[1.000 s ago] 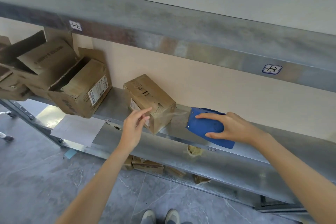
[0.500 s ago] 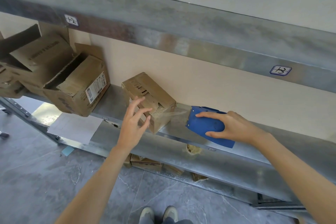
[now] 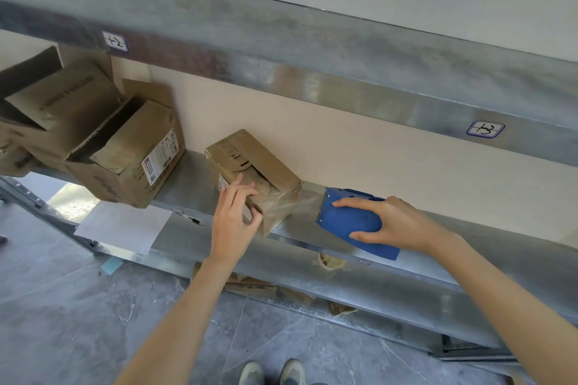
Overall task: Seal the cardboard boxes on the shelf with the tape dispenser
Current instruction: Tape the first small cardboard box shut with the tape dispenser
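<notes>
A small cardboard box (image 3: 266,162) lies on the metal shelf (image 3: 187,181), its flapped end facing me. My left hand (image 3: 236,212) presses flat fingers against that front face. To the right, my right hand (image 3: 397,223) grips the blue tape dispenser (image 3: 347,220), which rests on the shelf. A strip of clear tape (image 3: 301,205) stretches from the dispenser's front to the box's right corner. Further left, larger open cardboard boxes (image 3: 125,153) lean on the same shelf with flaps up.
An upper metal shelf beam (image 3: 312,50) overhangs, with label stickers. A grey sheet (image 3: 122,226) hangs off the shelf front at left. More cardboard sits on the lower level (image 3: 250,284). Grey tiled floor and my shoes (image 3: 272,372) are below.
My left hand has moved up from the box's lower front edge and now lies against its front face. The right hand and dispenser have stayed in place, with the tape still stretched.
</notes>
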A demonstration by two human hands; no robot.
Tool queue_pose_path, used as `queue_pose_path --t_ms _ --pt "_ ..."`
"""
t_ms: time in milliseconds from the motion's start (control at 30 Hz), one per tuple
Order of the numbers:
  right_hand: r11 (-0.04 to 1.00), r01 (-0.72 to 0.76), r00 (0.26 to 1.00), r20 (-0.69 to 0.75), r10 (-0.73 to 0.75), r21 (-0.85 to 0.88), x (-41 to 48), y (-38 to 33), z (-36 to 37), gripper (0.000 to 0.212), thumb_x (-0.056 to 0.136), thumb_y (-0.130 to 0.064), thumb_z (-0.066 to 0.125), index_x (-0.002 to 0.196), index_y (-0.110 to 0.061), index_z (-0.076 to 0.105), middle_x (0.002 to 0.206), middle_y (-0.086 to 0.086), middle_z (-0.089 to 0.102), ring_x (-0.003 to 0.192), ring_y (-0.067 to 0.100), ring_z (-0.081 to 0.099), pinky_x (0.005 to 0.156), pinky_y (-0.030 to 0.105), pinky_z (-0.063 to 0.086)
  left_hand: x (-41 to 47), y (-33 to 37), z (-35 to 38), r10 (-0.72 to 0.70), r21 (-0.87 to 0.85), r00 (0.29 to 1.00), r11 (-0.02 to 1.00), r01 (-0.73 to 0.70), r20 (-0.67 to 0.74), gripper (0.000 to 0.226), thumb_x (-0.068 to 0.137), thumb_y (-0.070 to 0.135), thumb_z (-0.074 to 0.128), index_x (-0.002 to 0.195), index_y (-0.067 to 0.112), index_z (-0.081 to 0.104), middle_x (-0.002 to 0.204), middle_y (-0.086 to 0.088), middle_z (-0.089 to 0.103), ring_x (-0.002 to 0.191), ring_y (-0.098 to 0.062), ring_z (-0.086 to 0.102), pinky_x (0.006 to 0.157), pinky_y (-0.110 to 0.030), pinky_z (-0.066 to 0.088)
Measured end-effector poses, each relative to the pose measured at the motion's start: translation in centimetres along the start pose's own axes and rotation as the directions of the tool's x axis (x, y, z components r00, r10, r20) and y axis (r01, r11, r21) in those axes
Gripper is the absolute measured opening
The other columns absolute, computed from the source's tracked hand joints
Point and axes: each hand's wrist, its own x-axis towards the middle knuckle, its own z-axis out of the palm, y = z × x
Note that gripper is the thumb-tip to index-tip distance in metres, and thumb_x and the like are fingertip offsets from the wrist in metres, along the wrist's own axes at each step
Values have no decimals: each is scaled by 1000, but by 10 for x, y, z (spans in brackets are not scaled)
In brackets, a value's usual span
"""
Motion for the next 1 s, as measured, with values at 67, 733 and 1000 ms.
queue_pose_path --t_ms 67,733,1000 --pt "1000 -2 1000 -3 2 2 1 0 1 60 87 -52 65 130 -74 31 51 -8 42 52 16 35 54 22 36 -2 -2 0 9 35 1000 999 -10 29 39 73 -4 71 108 11 60 122 -3 63 142 -19 41 124 -34 18" --pt "997 50 999 -14 -51 -51 10 -16 -6 59 88 -52 64 137 -67 34 49 -1 31 51 15 37 52 21 32 -2 -10 -20 -78 -151 973 982 113 219 92 77 26 84 153 16 35 165 10 18 153 -13 9 120 -16 15" --pt "978 169 985 48 -164 -121 24 -43 0 57 91 -54 58 139 -65 30 49 3 29 52 16 35 54 25 34 10 -36 -69 13 -126 888 991 50 459 86 85 11 77 153 33 30 160 26 21 145 1 27 114 -13 28"
